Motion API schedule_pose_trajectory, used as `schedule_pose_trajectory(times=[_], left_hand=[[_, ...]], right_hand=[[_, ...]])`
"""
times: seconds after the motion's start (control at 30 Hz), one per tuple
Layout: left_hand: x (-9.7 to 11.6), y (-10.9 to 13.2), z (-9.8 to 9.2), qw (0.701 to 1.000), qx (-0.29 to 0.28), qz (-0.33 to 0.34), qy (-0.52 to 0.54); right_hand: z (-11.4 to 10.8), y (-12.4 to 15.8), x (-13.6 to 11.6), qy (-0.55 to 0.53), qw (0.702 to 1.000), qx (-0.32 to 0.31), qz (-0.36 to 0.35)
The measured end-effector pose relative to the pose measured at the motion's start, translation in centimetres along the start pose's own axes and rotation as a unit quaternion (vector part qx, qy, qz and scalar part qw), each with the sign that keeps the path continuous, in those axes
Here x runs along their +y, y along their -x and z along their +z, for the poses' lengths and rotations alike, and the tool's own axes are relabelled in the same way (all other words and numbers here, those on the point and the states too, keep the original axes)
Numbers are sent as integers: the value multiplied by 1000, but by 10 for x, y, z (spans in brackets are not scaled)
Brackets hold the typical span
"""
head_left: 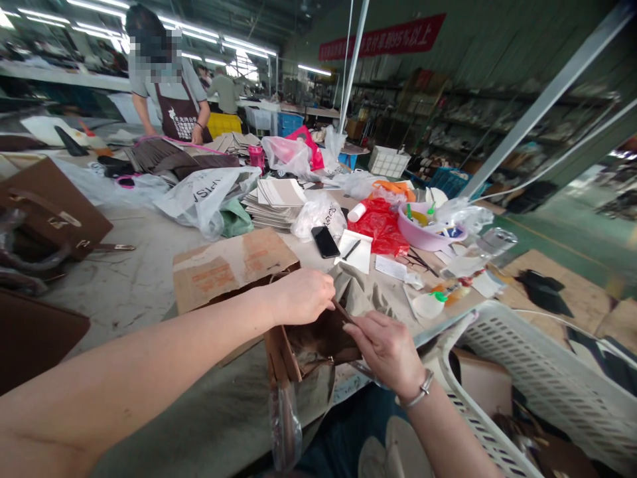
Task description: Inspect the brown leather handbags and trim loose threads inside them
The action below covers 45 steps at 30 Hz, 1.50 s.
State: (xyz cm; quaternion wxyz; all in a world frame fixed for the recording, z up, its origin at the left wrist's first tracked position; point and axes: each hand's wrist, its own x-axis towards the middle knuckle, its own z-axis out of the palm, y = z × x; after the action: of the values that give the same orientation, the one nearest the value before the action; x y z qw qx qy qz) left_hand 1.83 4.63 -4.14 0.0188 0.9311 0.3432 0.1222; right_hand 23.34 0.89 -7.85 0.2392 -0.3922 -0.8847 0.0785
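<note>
Left hand point(303, 295) and right hand point(388, 348) both pinch the thin dark-brown leather strip point(343, 311). It looks soft, light and floppy, so edge grips seem best.

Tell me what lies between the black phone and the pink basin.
In the head view, a white sheet with a black pen on it and a crumpled red plastic bag lie between the black phone and the pink basin.

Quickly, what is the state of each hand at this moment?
Left hand: closed, pinching the top edge of the brown leather piece.
Right hand: closed, fingers gripping the same piece at its right side.
</note>
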Motion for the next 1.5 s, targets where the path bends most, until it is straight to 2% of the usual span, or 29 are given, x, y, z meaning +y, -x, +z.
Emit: schedule_pose_trajectory(times=[0.27, 0.5, 0.67, 0.83, 0.9, 1.07, 1.23, 1.37, 1.5], left_hand=[[0, 6, 2, 999, 16, -44, -3], [-1, 5, 4, 998, 29, -53, 2], [-17, 12, -9, 999, -2, -23, 45], [-30, 23, -26, 998, -30, -34, 50], [-27, 27, -29, 997, -38, -38, 62], [-6, 31, -24, 994, -4, -79, 74], [0, 26, -15, 992, 10, -118, 38], [-7, 28, -15, 995, -1, -65, 78], [-6, 37, -21, 996, 53, -6, 73]], right_hand=[[-16, -15, -17, 9, 998, -43, 49], [-3, -35, -25, 41, 996, -29, 73], [4, -35, -18, -15, 999, 4, 30], [-2, -31, -9, -43, 999, 6, 15], [-9, -29, -9, -52, 999, -13, -3], [-24, -17, -10, -57, 996, -67, -18], [-19, -10, -7, -63, 997, -53, -3], [-15, -9, -8, -49, 998, -41, -7], [-14, -7, -10, -30, 999, -40, 2]])
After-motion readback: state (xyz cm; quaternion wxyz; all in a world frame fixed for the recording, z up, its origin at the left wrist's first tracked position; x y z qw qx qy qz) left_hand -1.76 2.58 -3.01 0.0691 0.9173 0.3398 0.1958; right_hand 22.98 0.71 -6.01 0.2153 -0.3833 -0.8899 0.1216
